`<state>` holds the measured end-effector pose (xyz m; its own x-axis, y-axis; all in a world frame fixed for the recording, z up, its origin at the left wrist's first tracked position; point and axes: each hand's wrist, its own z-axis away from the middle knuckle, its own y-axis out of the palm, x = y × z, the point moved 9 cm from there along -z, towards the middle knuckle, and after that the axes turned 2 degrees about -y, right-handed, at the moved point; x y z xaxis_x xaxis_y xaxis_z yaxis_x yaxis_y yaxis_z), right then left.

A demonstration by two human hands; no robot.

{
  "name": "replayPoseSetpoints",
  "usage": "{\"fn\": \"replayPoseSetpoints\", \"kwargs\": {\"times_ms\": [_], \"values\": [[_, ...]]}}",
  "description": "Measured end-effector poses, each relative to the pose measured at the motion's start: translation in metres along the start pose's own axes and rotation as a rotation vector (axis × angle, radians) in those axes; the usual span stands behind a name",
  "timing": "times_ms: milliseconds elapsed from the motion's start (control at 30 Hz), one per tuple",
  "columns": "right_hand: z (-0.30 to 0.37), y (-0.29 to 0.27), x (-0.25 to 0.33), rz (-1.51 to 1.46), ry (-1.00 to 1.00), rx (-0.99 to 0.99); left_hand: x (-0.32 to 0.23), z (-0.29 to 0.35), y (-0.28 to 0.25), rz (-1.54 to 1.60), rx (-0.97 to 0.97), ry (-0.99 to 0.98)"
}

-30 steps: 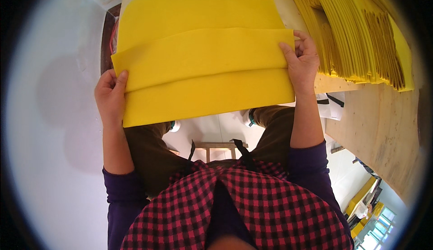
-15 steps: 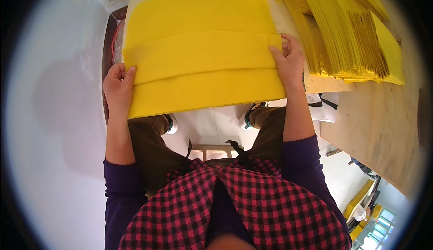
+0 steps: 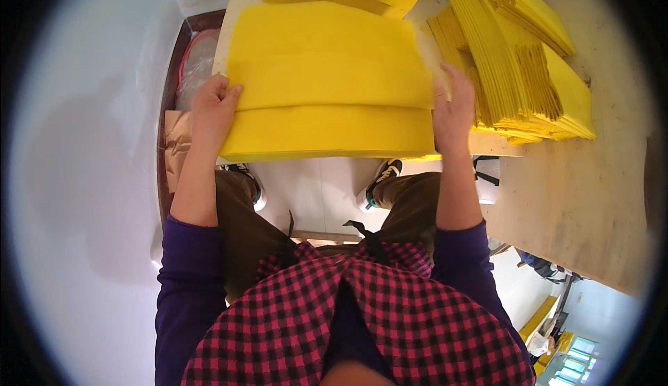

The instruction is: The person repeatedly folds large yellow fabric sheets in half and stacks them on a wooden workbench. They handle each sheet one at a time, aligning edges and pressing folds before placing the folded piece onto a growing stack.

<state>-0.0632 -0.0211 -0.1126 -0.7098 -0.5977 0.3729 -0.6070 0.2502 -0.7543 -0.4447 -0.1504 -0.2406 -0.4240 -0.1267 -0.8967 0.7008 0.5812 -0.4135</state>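
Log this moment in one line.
left hand: at left edge of folded yellow sheet | right hand: open, by its right edge | yellow stacks: right of sheet

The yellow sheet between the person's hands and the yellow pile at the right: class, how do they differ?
The sheet shows a broad, mostly smooth face; the pile shows many thin layered edges.
The sheet lies between the left hand and the right hand; the pile sits to the right of both.
The sheet's front edge runs nearly level across the view; the pile's layers slant.
Both are yellow.
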Motion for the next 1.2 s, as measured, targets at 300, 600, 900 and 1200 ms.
{"fn": "replayPoseSetpoints", "kwargs": {"times_ms": [300,600,900,1200], "values": [[0.033,0.122,0.189,-0.138,-0.400,0.471,-0.012,0.004,-0.002,0.008,-0.022,0.018],[0.034,0.146,0.100,0.115,-0.125,0.647,-0.010,0.004,-0.004,-0.058,-0.070,0.064],[0.036,0.090,-0.019,0.369,0.117,0.593,-0.008,0.003,-0.003,-0.009,-0.047,0.083],[0.040,0.087,-0.026,0.351,0.149,0.554,-0.036,0.006,-0.038,-0.165,-0.129,-0.011]]}}
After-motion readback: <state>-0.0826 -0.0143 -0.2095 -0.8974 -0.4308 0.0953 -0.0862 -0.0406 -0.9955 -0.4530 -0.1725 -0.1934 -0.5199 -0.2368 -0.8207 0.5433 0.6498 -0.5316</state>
